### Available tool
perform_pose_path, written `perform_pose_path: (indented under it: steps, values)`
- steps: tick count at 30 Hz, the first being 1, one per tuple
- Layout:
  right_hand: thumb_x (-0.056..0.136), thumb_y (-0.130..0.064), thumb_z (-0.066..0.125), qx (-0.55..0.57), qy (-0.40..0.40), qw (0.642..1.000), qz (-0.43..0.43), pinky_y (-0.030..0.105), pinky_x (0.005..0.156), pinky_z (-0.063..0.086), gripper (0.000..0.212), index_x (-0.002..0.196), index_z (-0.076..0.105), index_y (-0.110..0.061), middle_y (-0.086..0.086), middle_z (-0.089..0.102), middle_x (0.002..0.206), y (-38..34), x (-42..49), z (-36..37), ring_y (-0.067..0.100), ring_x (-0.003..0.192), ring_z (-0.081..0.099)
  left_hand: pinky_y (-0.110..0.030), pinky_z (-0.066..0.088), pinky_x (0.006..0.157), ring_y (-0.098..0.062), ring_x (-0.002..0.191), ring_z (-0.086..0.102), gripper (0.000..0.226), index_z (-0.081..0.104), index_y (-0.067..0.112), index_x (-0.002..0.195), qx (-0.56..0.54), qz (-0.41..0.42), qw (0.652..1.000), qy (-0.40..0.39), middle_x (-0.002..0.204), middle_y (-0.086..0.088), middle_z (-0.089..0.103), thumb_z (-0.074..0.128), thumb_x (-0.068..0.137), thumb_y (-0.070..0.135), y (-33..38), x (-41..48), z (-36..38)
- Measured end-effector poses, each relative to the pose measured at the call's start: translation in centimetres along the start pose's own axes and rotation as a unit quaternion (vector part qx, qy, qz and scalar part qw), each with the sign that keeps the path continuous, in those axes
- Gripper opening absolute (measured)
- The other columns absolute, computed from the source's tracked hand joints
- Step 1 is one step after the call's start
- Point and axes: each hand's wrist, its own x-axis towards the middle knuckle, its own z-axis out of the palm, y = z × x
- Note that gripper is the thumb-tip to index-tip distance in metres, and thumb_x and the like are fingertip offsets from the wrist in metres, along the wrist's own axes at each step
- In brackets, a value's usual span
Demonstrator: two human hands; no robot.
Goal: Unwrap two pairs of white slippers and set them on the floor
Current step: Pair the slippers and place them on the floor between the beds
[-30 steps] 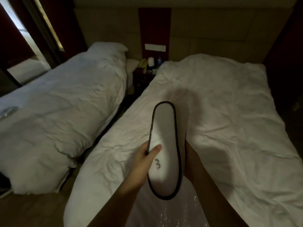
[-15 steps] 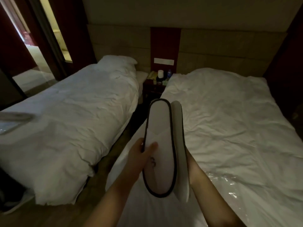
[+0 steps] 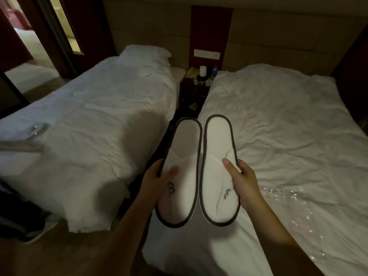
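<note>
Two white slippers with dark piping are held side by side in the air, toes towards me, above the gap between the beds. My left hand [image 3: 157, 181] grips the left slipper [image 3: 180, 174] at its side, thumb on the upper. My right hand [image 3: 244, 182] grips the right slipper [image 3: 218, 172] the same way. A crumpled clear plastic wrapper [image 3: 298, 208] lies on the right bed. Another wrapped, flat item [image 3: 23, 144] rests at the left bed's near edge, blurred.
Left bed [image 3: 95, 124] and right bed [image 3: 288, 124] have white rumpled covers. Between them runs a narrow floor gap to a dark nightstand [image 3: 196, 86] with small items. Wooden floor [image 3: 49, 251] shows at lower left, with a dark bag [image 3: 18, 216].
The two slippers, stacked together before, have been pulled apart, one in each hand. The view has shifted left towards the gap between the beds.
</note>
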Motion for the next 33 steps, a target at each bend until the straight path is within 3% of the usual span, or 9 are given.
perform_pose_path:
  steps: [5,8,10,13,15,21,26,29,33]
  values:
    - [0.08,-0.035,0.075,-0.021,0.013,1.0,0.015,0.035,0.087,0.055,0.016,0.089,0.075,-0.021,0.0,0.078,0.092,1.8,2.6,4.2,0.018,0.091,0.073,-0.008,0.05,0.056,0.003,0.077,0.07,0.02,0.069,0.049,0.089,-0.004,-0.032,0.999,-0.002,0.087,0.022,0.074,0.076,0.071,0.043,-1.6,3.9,-2.6]
    - [0.082,-0.035,0.073,-0.033,0.001,0.999,0.027,0.034,0.087,0.055,0.022,0.095,0.074,-0.018,0.001,0.078,0.094,2.7,4.7,7.3,0.017,0.092,0.073,-0.019,0.056,0.064,-0.006,0.081,0.072,0.03,0.069,0.033,0.102,0.016,-0.053,0.998,0.008,0.092,0.009,0.076,0.075,0.074,0.041,-1.9,6.7,-4.8]
    - [0.083,-0.03,0.073,-0.023,-0.002,0.999,0.045,0.033,0.082,0.057,0.02,0.093,0.074,-0.013,0.006,0.078,0.092,3.4,6.1,9.7,0.021,0.089,0.073,-0.026,0.058,0.064,-0.009,0.076,0.072,0.03,0.068,0.026,0.104,0.025,-0.062,0.998,0.015,0.086,0.005,0.076,0.074,0.076,0.037,-1.9,8.3,-6.5]
    - [0.082,-0.027,0.074,-0.029,-0.013,0.998,0.058,0.023,0.064,0.055,0.015,0.087,0.074,-0.013,0.004,0.078,0.084,4.5,7.9,13.7,0.016,0.078,0.073,-0.018,0.054,0.047,-0.003,0.052,0.066,0.013,0.067,0.022,0.093,0.017,-0.072,0.997,0.028,0.065,0.001,0.072,0.072,0.081,0.023,-2.2,10.5,-9.2]
    - [0.08,-0.037,0.074,-0.072,-0.025,0.995,0.07,0.023,0.059,0.051,0.022,0.08,0.07,-0.016,-0.001,0.074,0.076,5.3,8.7,16.4,0.013,0.07,0.069,-0.014,0.051,0.044,0.001,0.049,0.064,0.009,0.065,0.023,0.089,0.018,-0.078,0.996,0.033,0.07,0.001,0.069,0.07,0.083,0.019,-2.4,11.5,-11.3]
    - [0.081,-0.039,0.071,-0.111,0.0,0.987,0.116,0.035,0.072,0.057,0.019,0.086,0.069,-0.021,0.002,0.073,0.087,8.7,10.8,23.9,0.02,0.083,0.07,-0.018,0.056,0.055,-0.003,0.066,0.068,0.024,0.065,0.009,0.108,0.042,-0.098,0.994,0.001,0.091,-0.009,0.071,0.067,0.085,0.018,-4.5,16.4,-17.8]
    - [0.082,-0.037,0.07,-0.129,0.06,0.979,0.149,0.045,0.075,0.057,0.022,0.088,0.069,-0.016,0.01,0.074,0.087,12.8,10.7,29.2,0.028,0.084,0.071,-0.041,0.056,0.083,-0.021,0.097,0.067,0.023,0.065,0.02,0.109,0.071,-0.116,0.988,-0.073,0.103,-0.002,0.071,0.059,0.09,0.031,-9.8,21.0,-23.4]
    - [0.083,-0.04,0.069,-0.131,0.087,0.971,0.178,0.035,0.064,0.058,0.02,0.085,0.069,-0.02,0.004,0.075,0.082,16.4,9.9,31.9,0.023,0.08,0.072,-0.052,0.046,0.098,-0.028,0.111,0.06,0.029,0.063,0.021,0.117,0.095,-0.169,0.977,-0.089,0.117,-0.008,0.066,0.046,0.096,0.034,-13.9,23.3,-26.5]
    - [0.087,-0.034,0.064,-0.11,0.095,0.962,0.23,0.039,0.07,0.058,0.016,0.091,0.069,-0.019,0.006,0.075,0.085,22.0,8.7,34.5,0.026,0.084,0.071,-0.053,0.052,0.09,-0.027,0.101,0.065,0.025,0.061,0.02,0.113,0.105,-0.221,0.963,-0.109,0.109,-0.009,0.068,0.049,0.095,0.033,-19.4,24.7,-29.5]
